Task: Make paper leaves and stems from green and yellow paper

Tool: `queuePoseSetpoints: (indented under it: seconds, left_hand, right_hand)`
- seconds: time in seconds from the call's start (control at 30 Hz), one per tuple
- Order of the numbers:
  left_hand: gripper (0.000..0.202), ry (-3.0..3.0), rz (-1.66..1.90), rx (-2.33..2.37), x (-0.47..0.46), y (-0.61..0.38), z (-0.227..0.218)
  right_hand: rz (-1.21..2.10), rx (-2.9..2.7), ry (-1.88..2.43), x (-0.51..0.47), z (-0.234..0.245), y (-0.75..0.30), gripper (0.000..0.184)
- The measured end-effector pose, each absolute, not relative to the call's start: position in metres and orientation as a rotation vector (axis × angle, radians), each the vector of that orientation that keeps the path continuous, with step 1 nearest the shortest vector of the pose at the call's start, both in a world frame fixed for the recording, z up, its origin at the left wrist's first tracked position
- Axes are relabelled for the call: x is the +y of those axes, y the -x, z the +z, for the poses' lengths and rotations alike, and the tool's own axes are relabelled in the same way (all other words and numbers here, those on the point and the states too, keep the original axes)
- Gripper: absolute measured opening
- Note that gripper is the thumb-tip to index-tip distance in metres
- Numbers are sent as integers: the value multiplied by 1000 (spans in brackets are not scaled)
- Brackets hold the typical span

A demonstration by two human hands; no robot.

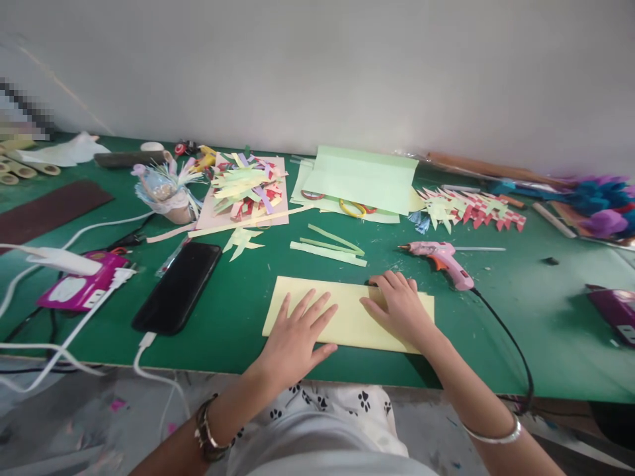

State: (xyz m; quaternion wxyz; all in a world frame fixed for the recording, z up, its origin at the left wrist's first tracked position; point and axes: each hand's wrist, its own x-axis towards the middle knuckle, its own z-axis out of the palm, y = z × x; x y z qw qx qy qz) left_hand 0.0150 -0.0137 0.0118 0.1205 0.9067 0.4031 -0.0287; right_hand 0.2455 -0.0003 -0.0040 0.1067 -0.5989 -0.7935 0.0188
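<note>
A pale yellow sheet of paper (347, 317), folded into a long flat strip, lies near the front edge of the green table. My left hand (300, 334) rests flat on its left part, fingers spread. On its right part lies my right hand (399, 307), thumb apart and fingers bent toward the far edge of the paper. A small dark patch shows under the right index finger; I cannot make out what it is. Just beyond the paper are several narrow light green paper strips (327, 254). A pink glue gun (444, 258) lies on its side to the right.
Left of the paper are a black phone (178, 287) on a charging cable and a purple power strip (82, 284) with white cords. Farther back are a heap of paper cuttings (248, 185), light green sheets (362, 175) and a red-and-white woven paper piece (491, 213).
</note>
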Motion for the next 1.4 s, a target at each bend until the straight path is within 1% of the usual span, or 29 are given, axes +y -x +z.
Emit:
queuePoseSetpoints:
  seconds: [0.1, 0.2, 0.37, 0.43, 0.53, 0.67, 0.8, 0.9, 1.03, 1.13, 1.23, 1.3, 1.4]
  left_hand:
    - [57, -2618, -76, 1191, -13, -17, 15]
    - [57, -2620, -22, 1225, -8, -18, 19]
    - [56, -2742, 323, 1262, 8, -13, 32]
    - [48, -2746, 449, 1248, 14, -13, 39]
    - [30, -2710, 567, 1167, 16, -18, 47]
    - [36, -2789, 710, 1119, 15, -24, 55]
    - [37, -2906, 683, 1087, 22, -11, 65]
    - [38, -2948, 612, 1081, 27, 1, 73]
    - [33, -2938, 536, 1029, 24, -4, 81]
    - [31, -2925, 635, 1002, 17, -22, 82]
    - [35, -2945, 760, 986, 13, -32, 84]
    - [35, -2955, 806, 1014, 14, -31, 86]
    - [34, -2964, 827, 1083, 16, -24, 91]
  right_hand:
    - [122, -2315, 1763, 1, -3, -244, 20]
    - [123, -2301, 1729, 1, 1, -244, 21]
    - [144, -2376, 1380, -4, 22, -246, 26]
    - [160, -2359, 1300, -8, 33, -243, 24]
    - [101, -2312, 1259, -13, 46, -233, 22]
    - [10, -2286, 1239, -12, 57, -224, 20]
    - [3, -2235, 1312, -8, 63, -237, 17]
    - [83, -2237, 1332, -8, 66, -253, 15]
    - [229, -2238, 1223, -11, 69, -252, 15]
    - [223, -2202, 1127, -12, 74, -237, 17]
    - [273, -2058, 1150, -12, 80, -225, 15]
    - [397, -1887, 1230, -12, 82, -223, 11]
    - [642, -1696, 1292, -12, 81, -223, 19]
